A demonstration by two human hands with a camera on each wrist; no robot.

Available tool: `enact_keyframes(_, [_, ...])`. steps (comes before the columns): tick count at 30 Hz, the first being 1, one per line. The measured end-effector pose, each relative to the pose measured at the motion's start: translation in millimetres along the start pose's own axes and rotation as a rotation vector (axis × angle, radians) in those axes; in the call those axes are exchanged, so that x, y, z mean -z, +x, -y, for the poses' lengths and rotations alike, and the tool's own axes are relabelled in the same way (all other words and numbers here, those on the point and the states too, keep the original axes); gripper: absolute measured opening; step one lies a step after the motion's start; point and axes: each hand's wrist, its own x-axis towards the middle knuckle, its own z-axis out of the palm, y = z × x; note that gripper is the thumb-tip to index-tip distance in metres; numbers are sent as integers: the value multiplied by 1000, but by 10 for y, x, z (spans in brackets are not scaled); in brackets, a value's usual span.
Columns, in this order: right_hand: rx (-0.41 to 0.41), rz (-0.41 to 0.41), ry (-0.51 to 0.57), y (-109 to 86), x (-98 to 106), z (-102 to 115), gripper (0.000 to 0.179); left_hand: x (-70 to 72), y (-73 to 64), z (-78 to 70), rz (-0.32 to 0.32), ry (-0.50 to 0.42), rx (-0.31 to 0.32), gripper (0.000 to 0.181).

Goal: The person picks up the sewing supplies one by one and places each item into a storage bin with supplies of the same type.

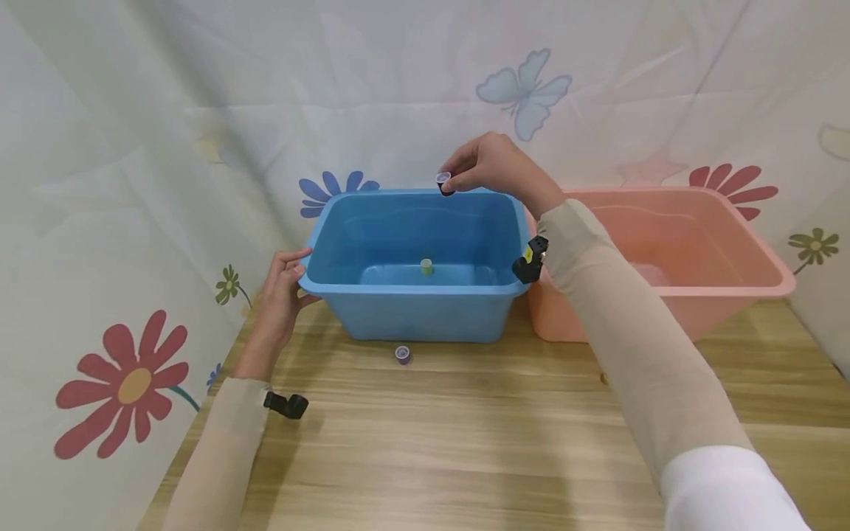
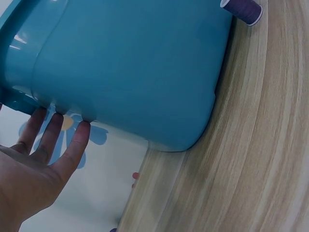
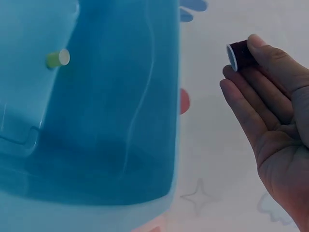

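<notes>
My right hand pinches a dark spool of thread with a pale end between thumb and fingers, above the back rim of the blue bin. The right wrist view shows that spool out past the bin's rim. My left hand touches the bin's left front corner by the rim, and in the left wrist view its straight fingers meet the outer wall. Inside the bin, a yellow-green spool of thread stands on the floor. A purple spool of thread is on the table before the bin.
A pink bin stands right beside the blue one, partly behind my right forearm. Both rest on a wood-grain table. A printed curtain hangs close behind and on the left. Near my right forearm lies a small brownish object.
</notes>
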Motion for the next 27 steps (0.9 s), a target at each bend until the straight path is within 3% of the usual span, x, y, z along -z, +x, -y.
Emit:
enact_keyframes(8, [13,102,-17,94,-60,-163,30,-20,19,2,5,-5,0,36])
enact_keyframes(15, [-33,209,21,144,-108,-270,28,-29,18,0,2,6,-2,36])
enact_keyframes(27, [-78,316,97,168,-167,-349,24,-36,9,-1,3,22,-8,37])
